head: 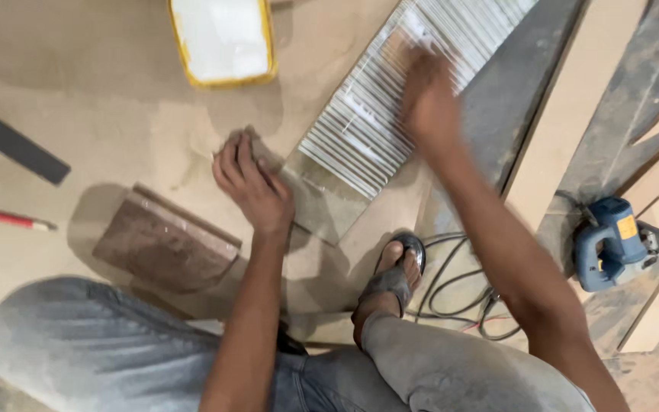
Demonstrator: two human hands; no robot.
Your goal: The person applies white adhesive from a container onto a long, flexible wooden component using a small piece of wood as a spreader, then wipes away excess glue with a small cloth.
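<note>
Down on a dusty floor coated in pale sawdust, a long fluted panel [390,107] lies at a slant, its surface a run of fine parallel ridges with a dull silvery sheen and a plain flat strip at its lower end. Against that panel the right hand [430,99] rests palm down on the upper ribbed part, blurred, so I cannot tell whether its fingers grip anything; the arm stretches out long and nearly straight from the lower right. Just left of the panel's lower corner, the left hand [252,183] lies flat, fingers together and pressed on a small brownish pad [257,149] on the floor, wrist bent, forearm running straight back to the body. Further left of the panel sits a rough brown wooden block [163,244] with a raised edge. Above left of the panel stands a yellow-rimmed rectangular tray [223,38] with a white inside. Right of the panel, beyond pale flat boards [573,99], lies a blue jigsaw [612,243], its black cable [459,294] looped beside a sandalled foot [392,282].
</note>
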